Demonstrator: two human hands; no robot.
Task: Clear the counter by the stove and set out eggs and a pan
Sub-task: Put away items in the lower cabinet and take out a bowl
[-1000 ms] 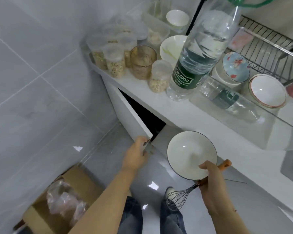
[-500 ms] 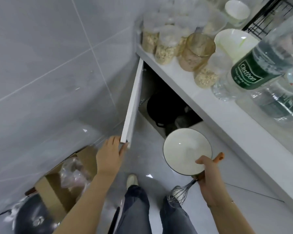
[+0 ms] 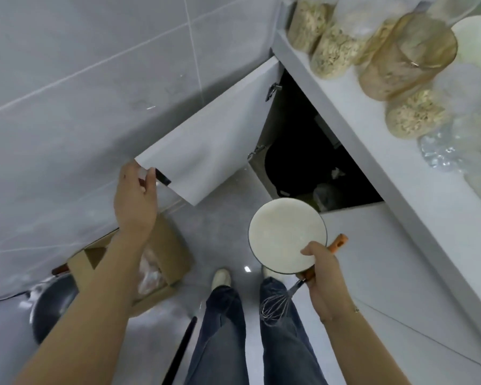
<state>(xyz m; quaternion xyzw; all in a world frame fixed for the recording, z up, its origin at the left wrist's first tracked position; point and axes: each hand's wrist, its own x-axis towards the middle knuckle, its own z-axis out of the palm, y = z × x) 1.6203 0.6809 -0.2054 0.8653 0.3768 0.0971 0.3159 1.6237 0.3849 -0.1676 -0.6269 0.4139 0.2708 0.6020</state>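
White cabinet door (image 3: pixel 206 140) swung wide, my left hand (image 3: pixel 135 201) curling fingers over its corner; my right hand (image 3: pixel 324 270) grips bowl (image 3: pixel 286 234) and whisk (image 3: pixel 275 307). Dark pan (image 3: pixel 286 168) waits inside; eggs unseen.

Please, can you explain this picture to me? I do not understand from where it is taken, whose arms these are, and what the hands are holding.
No machine here: a person wears a camera on the head, so you look down along their own arms and legs. The left hand grips the corner of a white cabinet door, which stands open below the counter. The right hand holds a white bowl together with a whisk. On the counter stand jars of grain. Something dark sits inside the cabinet; I cannot tell what it is.
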